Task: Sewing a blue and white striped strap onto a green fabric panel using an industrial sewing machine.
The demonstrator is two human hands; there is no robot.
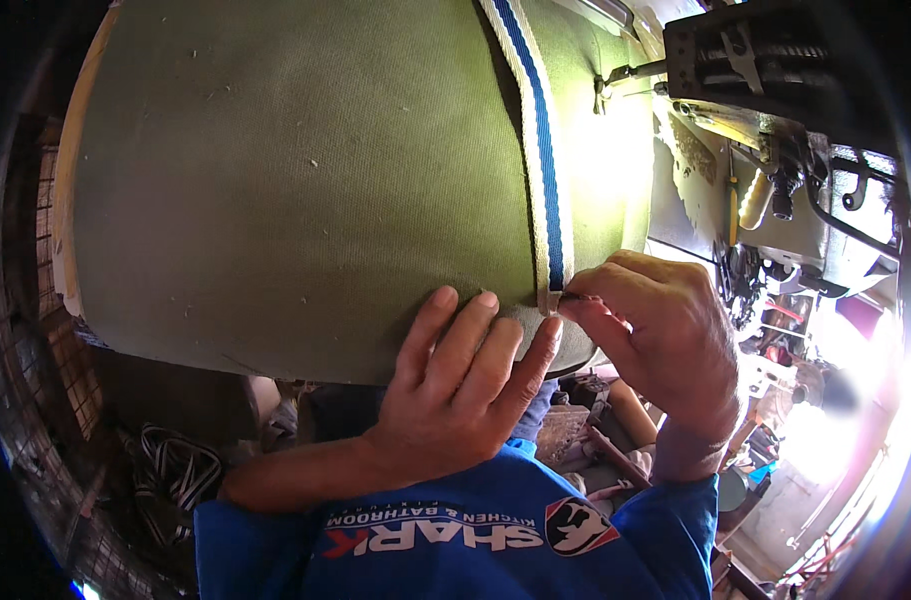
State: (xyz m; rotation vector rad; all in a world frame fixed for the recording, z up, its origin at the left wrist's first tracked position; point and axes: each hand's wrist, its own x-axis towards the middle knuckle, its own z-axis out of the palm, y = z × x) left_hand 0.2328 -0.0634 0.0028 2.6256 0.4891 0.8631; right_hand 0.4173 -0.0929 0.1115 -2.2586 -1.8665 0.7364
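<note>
A wide piece of olive-green ribbed fabric (275,190) fills the space in front of me, its near edge close to my body. Along its right part runs a white webbing strap (541,130) with a blue stripe down the middle. My left hand (455,375) lies on the fabric with its fingers stretched out, the forefinger close to the strap's near end. At that same end, my right hand (655,330) pinches a small dark thing between thumb and forefinger. The fingers hide most of it, so its kind cannot be made out.
A dark sewing machine (755,60) reaches in from the upper right over the fabric, under a bright light. Behind it are tools and cables (745,280) in a cluttered heap. Black-and-white striped webbing (180,465) lies at the lower left, beside a wire grid (70,370).
</note>
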